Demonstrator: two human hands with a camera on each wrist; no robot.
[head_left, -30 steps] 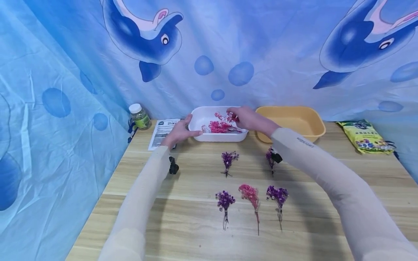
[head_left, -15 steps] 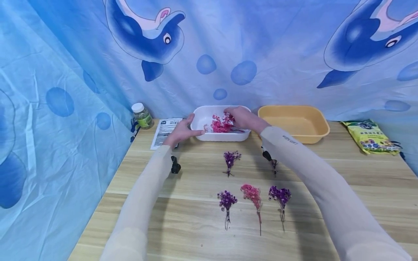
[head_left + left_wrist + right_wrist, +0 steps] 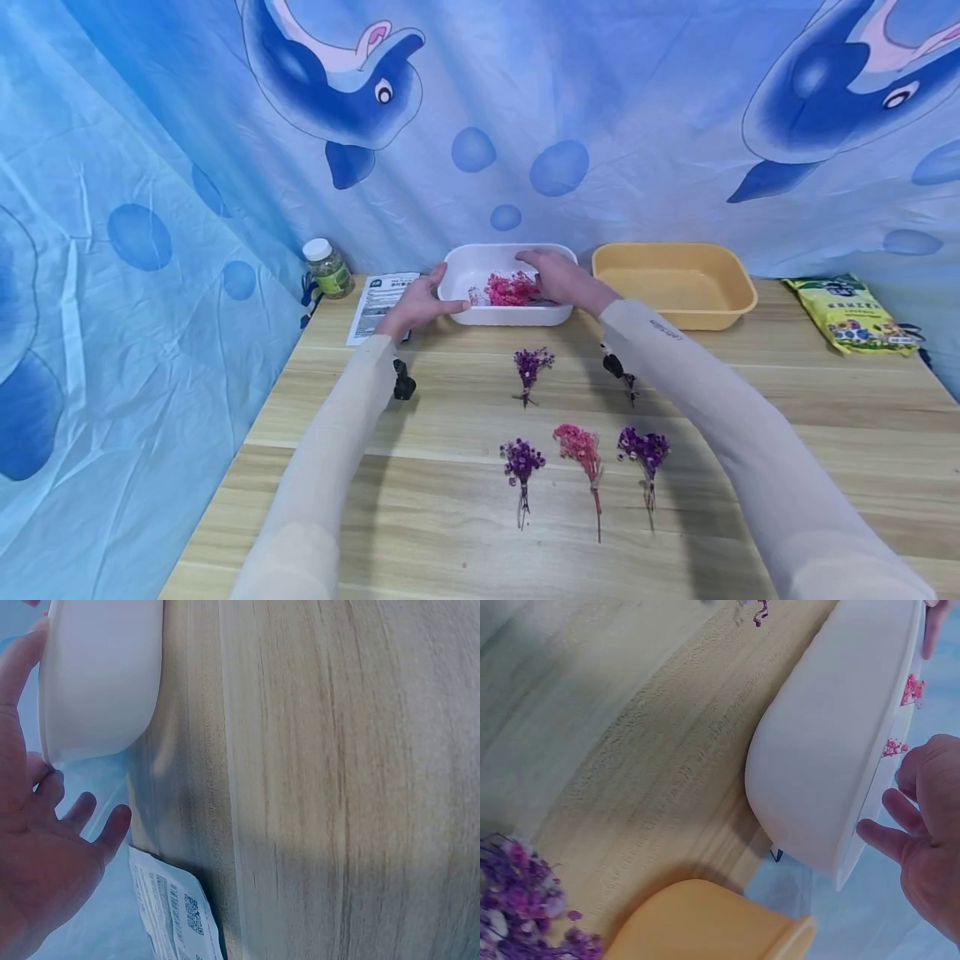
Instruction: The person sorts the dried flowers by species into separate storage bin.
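In the head view my left hand (image 3: 414, 304) holds the left end of a white plastic tub (image 3: 517, 315), thumb along its front rim and a finger at its left edge. The left wrist view has the thumb and a fingertip at the tub's rim, other fingers loose. My right hand (image 3: 561, 278) is over the tub's right end, fingers apart and loosely bent. Pink dried flowers (image 3: 510, 288) lie inside the tub just below it. Tiny pink sprigs (image 3: 895, 748) show over the rim near the right fingers; the tub's inside is hidden there.
Several purple dried bunches (image 3: 522, 460) and one pink bunch (image 3: 579, 446) lie on the wooden table (image 3: 450, 517). A yellow tub (image 3: 731, 312) stands right of the white one. Further out are a yellow packet (image 3: 851, 317), a printed sheet (image 3: 378, 300) and a jar (image 3: 328, 271).
The pink flowers under my right hand have gone down from a raised position into the white tub, and the right fingers have spread. My left hand has stayed at the tub's left end.
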